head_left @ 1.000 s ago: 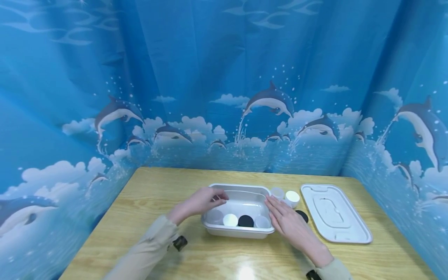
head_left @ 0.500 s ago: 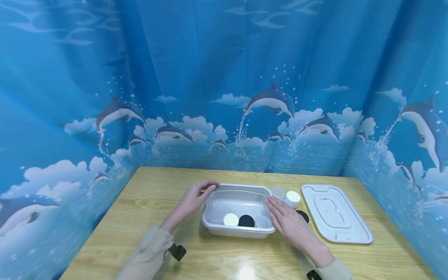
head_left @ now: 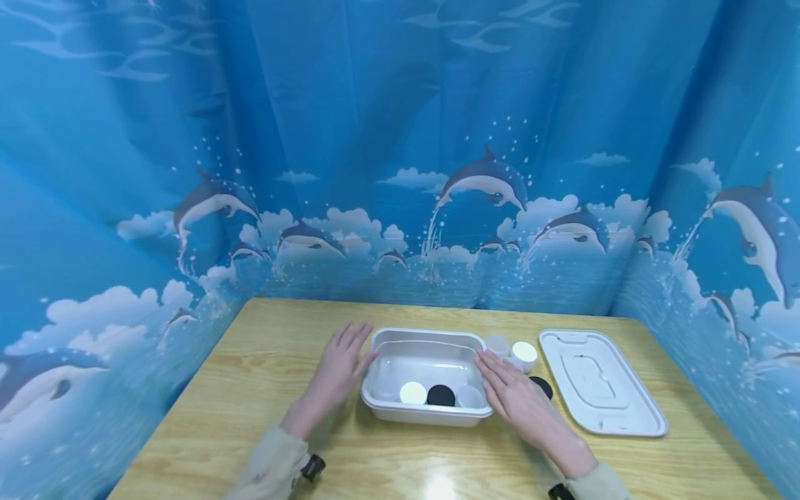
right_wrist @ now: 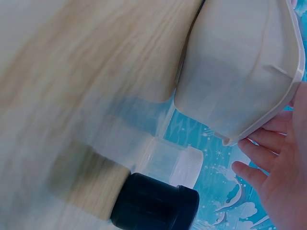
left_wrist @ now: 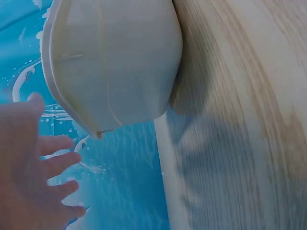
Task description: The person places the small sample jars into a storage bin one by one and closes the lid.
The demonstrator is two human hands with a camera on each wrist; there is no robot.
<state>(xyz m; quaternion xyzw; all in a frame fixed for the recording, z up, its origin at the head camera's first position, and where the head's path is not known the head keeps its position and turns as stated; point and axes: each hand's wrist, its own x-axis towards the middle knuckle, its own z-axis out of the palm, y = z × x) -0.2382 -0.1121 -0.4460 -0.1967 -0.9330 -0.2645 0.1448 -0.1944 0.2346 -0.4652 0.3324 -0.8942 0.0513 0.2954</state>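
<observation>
A white rectangular tub stands in the middle of the table. Along its near inside wall sit a white-topped jar, a black-topped one and a translucent one. My left hand is beside the tub's left end, fingers extended, thumb close to the rim; in the left wrist view the fingers are spread and hold nothing. My right hand rests its straight fingertips on the right rim. In the right wrist view, those fingers touch the rim's edge.
Right of the tub stand a translucent jar, a white-capped jar and a black jar, partly behind my right hand in the head view. A white lid lies farther right on the wooden table. A dolphin-print curtain surrounds the back.
My left hand has moved out from over the tub, past its left rim, and its fingers have straightened. The right hand has stayed on the right rim.
</observation>
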